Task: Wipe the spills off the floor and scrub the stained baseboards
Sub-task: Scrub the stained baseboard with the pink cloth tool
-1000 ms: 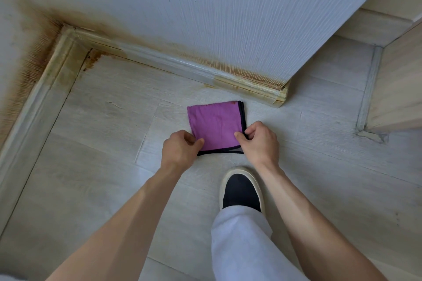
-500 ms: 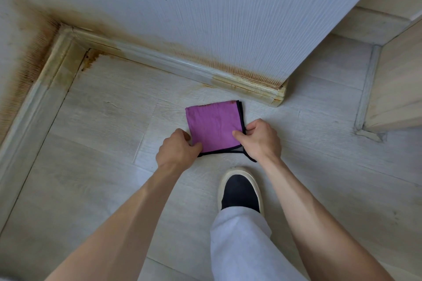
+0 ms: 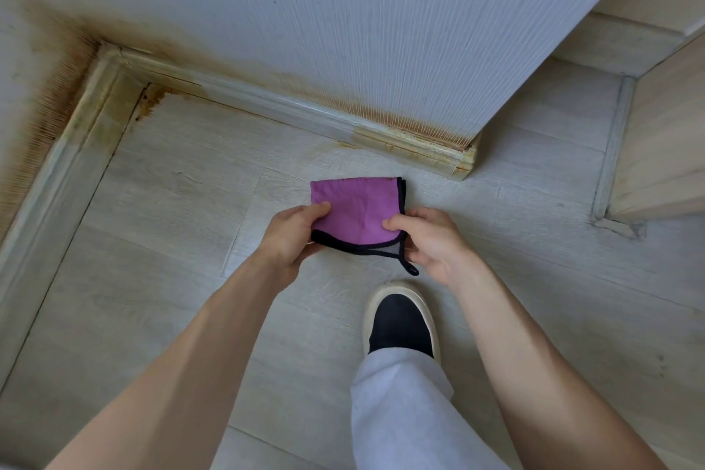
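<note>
A folded purple cloth (image 3: 354, 206) with a black hem is held between both hands just above the pale wood-look floor (image 3: 171, 240). My left hand (image 3: 290, 237) pinches its near left corner, thumb on top. My right hand (image 3: 431, 240) pinches its near right corner, where a black loop hangs down. The back baseboard (image 3: 305, 114) runs along the wall, with yellow-brown stains at its right end (image 3: 416, 151) and near the corner. The left baseboard (image 3: 72, 141) is stained too. A brown spill mark (image 3: 150, 103) sits on the floor in the corner.
The white textured wall (image 3: 343, 30) has brown staining along its bottom and up the left corner. A light wooden cabinet (image 3: 663, 149) stands at the right with its own trim. My dark shoe (image 3: 400, 320) and grey trouser leg are right below the hands.
The cloth lay flat on the floor; both hands have now lifted its near edge, so it curls upward and a loop dangles at the right corner.
</note>
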